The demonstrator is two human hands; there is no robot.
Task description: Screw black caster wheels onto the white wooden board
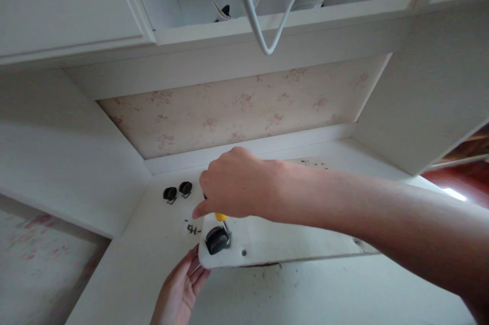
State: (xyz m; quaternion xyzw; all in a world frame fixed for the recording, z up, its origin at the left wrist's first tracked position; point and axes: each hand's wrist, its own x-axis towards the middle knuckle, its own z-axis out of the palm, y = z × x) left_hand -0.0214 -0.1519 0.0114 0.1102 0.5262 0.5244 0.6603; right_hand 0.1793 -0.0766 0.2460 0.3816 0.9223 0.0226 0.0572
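My right hand [235, 185] is closed around a screwdriver whose yellow handle end [220, 217] shows below my fingers. Its tip points down at a black caster wheel [217, 239] mounted at the near left corner of a white board [290, 243]. My left hand [183, 287] reaches up from below, fingers stretched under the board's corner edge, holding it there. A few small dark screws [193, 228] lie on the desk just left of the board.
Two loose black caster wheels [178, 191] sit further back on the white desk surface [145, 243]. Floral wallpaper backs the alcove, with white side panels left and right. A shelf overhead carries a white cable loop [267, 45].
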